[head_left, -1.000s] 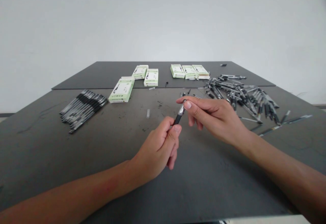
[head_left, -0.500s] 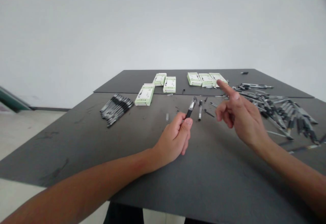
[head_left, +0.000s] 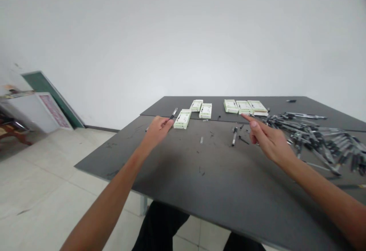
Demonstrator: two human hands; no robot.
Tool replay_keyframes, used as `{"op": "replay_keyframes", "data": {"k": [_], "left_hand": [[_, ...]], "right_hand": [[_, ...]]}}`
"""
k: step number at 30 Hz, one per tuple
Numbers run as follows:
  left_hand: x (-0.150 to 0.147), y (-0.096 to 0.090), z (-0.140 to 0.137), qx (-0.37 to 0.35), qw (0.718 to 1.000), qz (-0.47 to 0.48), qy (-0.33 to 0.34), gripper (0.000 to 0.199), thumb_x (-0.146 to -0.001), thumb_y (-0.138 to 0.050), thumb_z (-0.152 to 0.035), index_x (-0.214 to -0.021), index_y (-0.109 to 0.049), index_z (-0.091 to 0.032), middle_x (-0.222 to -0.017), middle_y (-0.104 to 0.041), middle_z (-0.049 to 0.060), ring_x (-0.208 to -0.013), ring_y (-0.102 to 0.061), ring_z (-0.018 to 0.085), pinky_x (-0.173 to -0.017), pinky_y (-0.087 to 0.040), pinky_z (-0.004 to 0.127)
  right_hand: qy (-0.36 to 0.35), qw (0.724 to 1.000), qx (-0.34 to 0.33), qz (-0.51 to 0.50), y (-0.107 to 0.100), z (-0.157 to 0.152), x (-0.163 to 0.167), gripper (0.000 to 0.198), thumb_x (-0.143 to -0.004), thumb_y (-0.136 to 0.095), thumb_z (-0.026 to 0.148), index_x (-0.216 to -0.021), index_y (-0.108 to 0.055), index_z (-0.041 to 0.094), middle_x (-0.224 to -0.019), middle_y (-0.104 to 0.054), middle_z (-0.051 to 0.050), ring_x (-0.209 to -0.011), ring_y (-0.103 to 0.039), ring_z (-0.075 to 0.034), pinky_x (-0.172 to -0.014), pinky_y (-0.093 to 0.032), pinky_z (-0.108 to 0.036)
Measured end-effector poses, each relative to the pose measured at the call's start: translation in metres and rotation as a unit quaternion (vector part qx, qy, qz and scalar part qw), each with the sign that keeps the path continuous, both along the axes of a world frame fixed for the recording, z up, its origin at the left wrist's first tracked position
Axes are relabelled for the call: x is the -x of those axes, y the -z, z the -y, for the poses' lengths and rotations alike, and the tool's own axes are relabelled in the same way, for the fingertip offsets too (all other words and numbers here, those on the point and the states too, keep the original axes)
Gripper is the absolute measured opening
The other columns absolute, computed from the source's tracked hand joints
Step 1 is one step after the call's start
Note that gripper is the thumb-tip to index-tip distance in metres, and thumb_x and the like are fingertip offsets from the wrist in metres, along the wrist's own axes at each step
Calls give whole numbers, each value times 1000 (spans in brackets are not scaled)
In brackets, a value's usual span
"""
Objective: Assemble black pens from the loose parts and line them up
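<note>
My left hand (head_left: 156,132) is closed around a pen (head_left: 174,113), whose clear-capped end sticks up past the fingers. It is over the left part of the table, beside a green-and-white box (head_left: 182,119). The row of pens there is almost wholly hidden behind this hand. My right hand (head_left: 270,142) hovers at the left edge of a big heap of pens (head_left: 317,138). Its index finger points out and the other fingers are curled, with nothing seen in them. Between the hands lie a single pen (head_left: 234,136), a short black piece (head_left: 243,140) and a small clear piece (head_left: 201,140).
Several more green-and-white boxes (head_left: 231,106) stand toward the back of the dark table (head_left: 183,171). A black piece (head_left: 291,101) lies at the far right. On the floor to the left, a green board (head_left: 57,98) leans against the wall.
My left hand has carried the pen leftward to the row of pens. My right hand keeps its pointing shape near the heap. The view has turned left, showing more floor.
</note>
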State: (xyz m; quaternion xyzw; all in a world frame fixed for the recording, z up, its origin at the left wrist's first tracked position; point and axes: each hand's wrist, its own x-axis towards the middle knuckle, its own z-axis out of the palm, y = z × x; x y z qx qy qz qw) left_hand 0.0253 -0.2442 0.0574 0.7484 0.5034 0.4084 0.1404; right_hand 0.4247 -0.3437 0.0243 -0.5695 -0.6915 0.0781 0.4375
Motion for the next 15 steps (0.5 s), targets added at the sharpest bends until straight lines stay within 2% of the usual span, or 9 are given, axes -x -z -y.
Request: {"op": "replay_keyframes", "data": {"k": [4,5,10,13,15], "left_hand": [[38,18,9,27,988,-151,-13,35,-93,-69,-43,-65,-65,-21,-70,-59,2,-77,-62,21,-75,-51,31],[43,24,10,36,982,-185,-16,35,-94,-70,-43,-67,-66,-21,-72,-61,2,-77,-62,21,-76,-52,33],[52,46,11,63,952,-300,-29,28,-104,-70,-43,-102,-73,-15,-99,-73,5,-93,-71,21,-90,-59,42],[50,52,6,54,942,-328,-42,28,-106,-69,-40,-121,-72,-16,-118,-74,9,-106,-72,24,-95,-61,46],[48,55,2,46,938,-339,-51,30,-106,-70,-38,-126,-70,-16,-125,-73,10,-109,-73,25,-96,-62,47]], "right_hand": [[-11,1000,6,17,-1,-2,-4,70,-111,-33,66,-157,-63,23,-67,-57,0,-62,-55,-19,-63,-40,-33],[-11,1000,8,17,-1,-3,-5,70,-111,-34,68,-155,-65,24,-66,-57,0,-61,-55,-19,-63,-39,-32],[8,999,16,31,-2,-4,-6,74,-107,-35,75,-143,-76,26,-62,-57,0,-59,-55,-19,-63,-38,-32],[16,999,12,47,-5,-4,-6,79,-105,-34,79,-131,-83,23,-60,-56,-2,-57,-56,-20,-62,-38,-33],[16,998,14,59,-6,-4,-6,80,-104,-33,80,-121,-86,21,-60,-57,-3,-57,-56,-20,-62,-38,-34]]}}
